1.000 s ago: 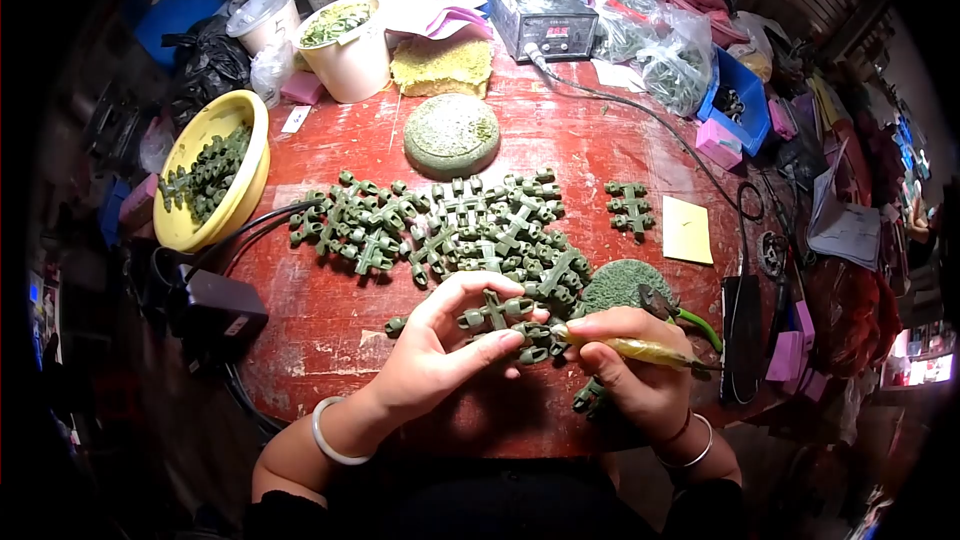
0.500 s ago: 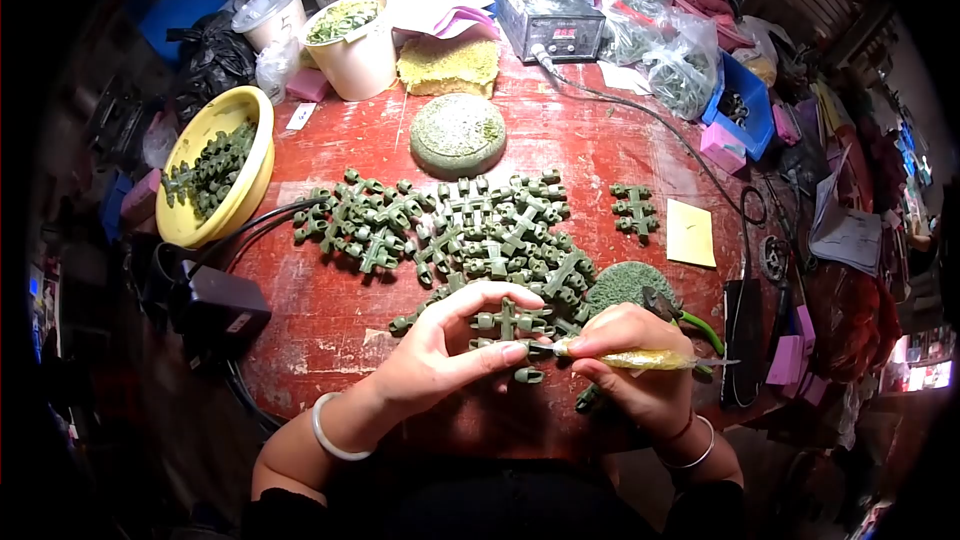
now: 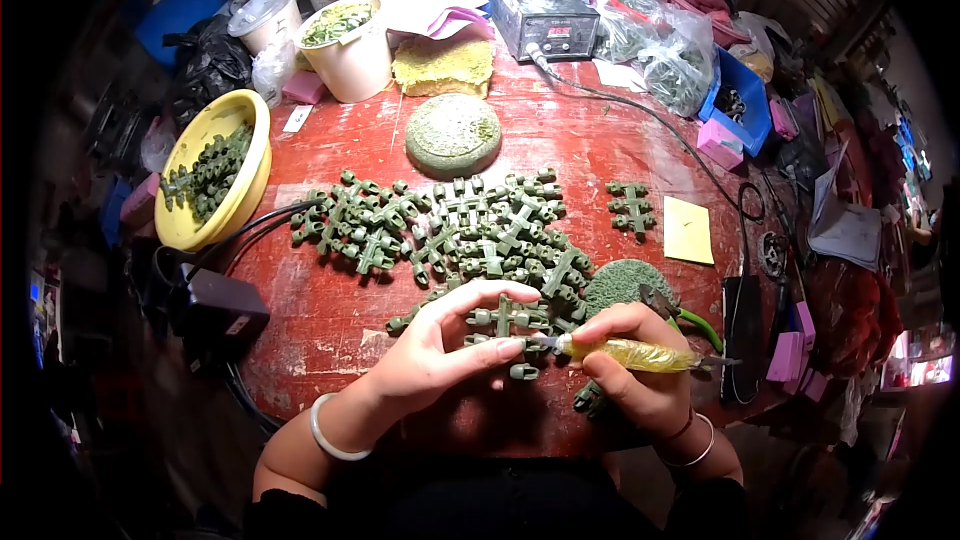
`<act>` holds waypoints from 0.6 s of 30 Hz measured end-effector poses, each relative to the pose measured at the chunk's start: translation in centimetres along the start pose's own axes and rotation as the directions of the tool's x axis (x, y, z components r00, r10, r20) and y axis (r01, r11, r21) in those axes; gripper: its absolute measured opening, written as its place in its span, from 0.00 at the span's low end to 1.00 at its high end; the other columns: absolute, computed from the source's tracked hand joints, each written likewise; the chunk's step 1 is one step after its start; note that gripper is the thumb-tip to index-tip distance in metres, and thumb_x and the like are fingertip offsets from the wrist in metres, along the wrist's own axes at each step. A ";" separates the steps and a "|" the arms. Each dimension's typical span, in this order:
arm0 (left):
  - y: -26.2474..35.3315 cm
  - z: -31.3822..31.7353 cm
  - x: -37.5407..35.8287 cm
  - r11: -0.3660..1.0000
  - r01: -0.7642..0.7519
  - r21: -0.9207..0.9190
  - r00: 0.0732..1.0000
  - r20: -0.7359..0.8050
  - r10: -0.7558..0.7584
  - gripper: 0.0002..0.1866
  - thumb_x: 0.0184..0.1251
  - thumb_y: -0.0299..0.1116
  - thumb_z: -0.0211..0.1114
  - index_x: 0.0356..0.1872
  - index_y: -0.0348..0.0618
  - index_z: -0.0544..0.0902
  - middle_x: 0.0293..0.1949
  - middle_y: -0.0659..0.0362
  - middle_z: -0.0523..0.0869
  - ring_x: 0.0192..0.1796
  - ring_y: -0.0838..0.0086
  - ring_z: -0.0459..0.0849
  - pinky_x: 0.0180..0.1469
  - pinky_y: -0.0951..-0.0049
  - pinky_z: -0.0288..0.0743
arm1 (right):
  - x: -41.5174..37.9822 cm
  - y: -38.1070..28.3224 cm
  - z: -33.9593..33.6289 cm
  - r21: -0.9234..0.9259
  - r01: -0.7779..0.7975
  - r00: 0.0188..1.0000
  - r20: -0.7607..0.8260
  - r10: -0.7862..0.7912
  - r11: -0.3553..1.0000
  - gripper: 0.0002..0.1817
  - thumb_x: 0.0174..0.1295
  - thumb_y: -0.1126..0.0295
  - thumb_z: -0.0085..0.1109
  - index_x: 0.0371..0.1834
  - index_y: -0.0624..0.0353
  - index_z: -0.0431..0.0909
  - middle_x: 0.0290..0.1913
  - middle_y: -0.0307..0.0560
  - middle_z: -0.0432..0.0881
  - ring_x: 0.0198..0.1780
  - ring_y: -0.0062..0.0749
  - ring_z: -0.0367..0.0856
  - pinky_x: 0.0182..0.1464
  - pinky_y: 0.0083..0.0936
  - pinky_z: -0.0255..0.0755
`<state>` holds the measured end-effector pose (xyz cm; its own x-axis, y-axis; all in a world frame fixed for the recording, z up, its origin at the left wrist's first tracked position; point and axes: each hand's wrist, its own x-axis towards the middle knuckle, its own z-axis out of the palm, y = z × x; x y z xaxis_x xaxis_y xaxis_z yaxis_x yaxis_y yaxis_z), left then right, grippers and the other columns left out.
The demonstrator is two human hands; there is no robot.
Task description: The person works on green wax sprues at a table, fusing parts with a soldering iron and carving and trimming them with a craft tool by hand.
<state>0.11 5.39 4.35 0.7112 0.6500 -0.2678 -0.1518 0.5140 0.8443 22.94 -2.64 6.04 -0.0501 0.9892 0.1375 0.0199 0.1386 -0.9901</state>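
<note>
My left hand (image 3: 448, 338) pinches a dark green branched piece (image 3: 508, 318), with a straight stem and short side arms ending in small rounded heads. In my right hand (image 3: 636, 360) is a thin-tipped hand tool (image 3: 640, 355), its handle wrapped in yellow film. The tool points left, and its tip is at the piece beside my left thumb; whether it touches cannot be told. Just beyond my hands lies a heap of similar green pieces (image 3: 470, 230). Pliers with green handles (image 3: 698, 326) rest by a round green pad (image 3: 625, 285), partly behind my right hand.
On the left stand a yellow bowl (image 3: 262, 165) of green pieces and a dark box (image 3: 222, 300) with cables. At the back are a round stone-like block (image 3: 452, 135), a sponge (image 3: 443, 65), a white bucket (image 3: 350, 65) and a control box (image 3: 545, 20). A yellow note (image 3: 688, 230) lies right.
The tool has rolled or tilted slightly in my right hand, showing more of its yellow handle. My left hand keeps its grip on the green piece. The whole view has shifted a little.
</note>
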 end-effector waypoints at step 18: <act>-0.1 -0.9 0.1 0.912 -0.189 0.364 0.978 0.151 0.143 0.24 0.68 0.24 0.69 0.65 0.37 0.78 0.58 0.57 0.83 0.58 0.75 0.81 0.63 0.71 0.75 | 0.1 0.9 0.0 -0.006 0.037 0.992 0.118 -0.036 0.999 0.10 0.65 0.83 0.61 0.48 0.64 0.84 0.44 0.48 0.86 0.45 0.33 0.84 0.49 0.26 0.76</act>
<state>-0.41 5.85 3.80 0.7774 0.6250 -0.0712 -0.0232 0.1417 0.9896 22.92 -2.45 5.13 -0.1684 0.9712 0.1687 0.0240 0.1751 -0.9843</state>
